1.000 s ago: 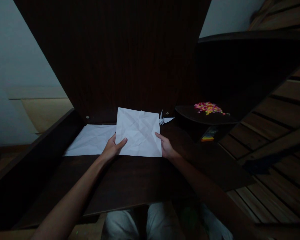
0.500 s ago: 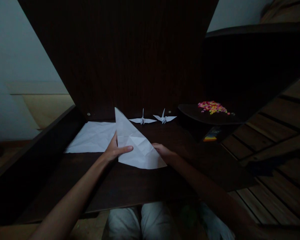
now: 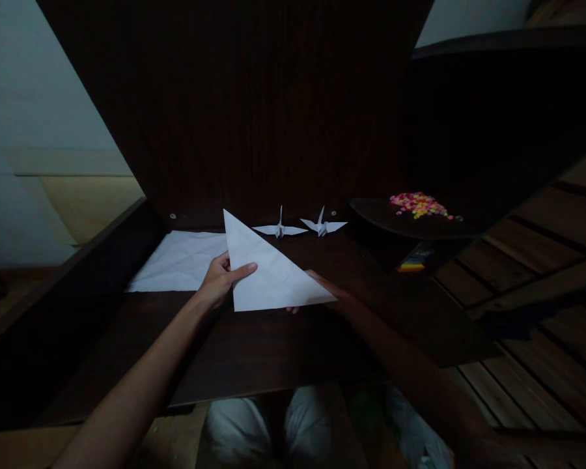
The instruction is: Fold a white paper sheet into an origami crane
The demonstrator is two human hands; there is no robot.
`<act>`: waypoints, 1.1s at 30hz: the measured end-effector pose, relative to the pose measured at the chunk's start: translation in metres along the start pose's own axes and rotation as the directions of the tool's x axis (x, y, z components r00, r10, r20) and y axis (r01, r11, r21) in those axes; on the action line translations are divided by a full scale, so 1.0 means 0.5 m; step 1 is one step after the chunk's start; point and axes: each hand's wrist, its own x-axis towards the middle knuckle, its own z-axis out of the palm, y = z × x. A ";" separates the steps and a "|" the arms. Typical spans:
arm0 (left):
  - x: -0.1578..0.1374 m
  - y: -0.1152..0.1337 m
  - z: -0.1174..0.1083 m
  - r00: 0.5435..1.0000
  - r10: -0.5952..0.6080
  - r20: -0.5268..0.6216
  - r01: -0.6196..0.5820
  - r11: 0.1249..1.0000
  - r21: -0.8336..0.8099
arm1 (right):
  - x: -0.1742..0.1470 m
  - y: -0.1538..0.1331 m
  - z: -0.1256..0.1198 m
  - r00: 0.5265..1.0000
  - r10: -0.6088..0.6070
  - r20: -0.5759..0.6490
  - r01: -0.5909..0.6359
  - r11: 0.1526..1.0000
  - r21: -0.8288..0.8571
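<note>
A white sheet of paper (image 3: 268,280), folded into a triangle, is held above the dark desk. My left hand (image 3: 218,280) grips its left edge, thumb on the front and fingers curled behind. My right hand (image 3: 323,284) is at the right corner, mostly hidden behind the paper; a few fingertips peek out under the lower edge. Beyond the paper stand two white origami cranes, the left crane (image 3: 280,230) and the right crane (image 3: 322,226). Flat on the desk to the left lies more creased white paper (image 3: 176,264), partly covered by my left hand and the triangle.
A raised curved shelf (image 3: 371,218) at the right carries a heap of small colourful pieces (image 3: 420,205). Under it is a small packet with a yellow and orange edge (image 3: 413,266). A dark panel (image 3: 254,98) rises behind the desk (image 3: 254,365), and a side board (image 3: 78,277) borders the left.
The paper has gone from a loose, partly opened fold to a flatter, neater triangle. My right hand has slid further behind it. The view has shifted slightly.
</note>
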 end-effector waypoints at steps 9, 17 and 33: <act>0.001 -0.008 0.016 0.991 -0.040 0.128 0.029 0.996 0.086 | 0.004 -0.008 0.012 0.955 -0.270 -0.126 0.266 0.963 -0.045; 0.015 -0.022 0.009 0.975 0.221 -0.009 -0.214 0.954 0.210 | 0.009 0.004 0.012 0.806 -0.529 -0.265 0.430 0.832 -0.352; -0.034 0.020 0.033 0.851 0.427 0.307 -0.526 0.704 0.477 | -0.040 -0.029 0.024 0.567 -0.791 -0.230 0.462 0.537 -0.706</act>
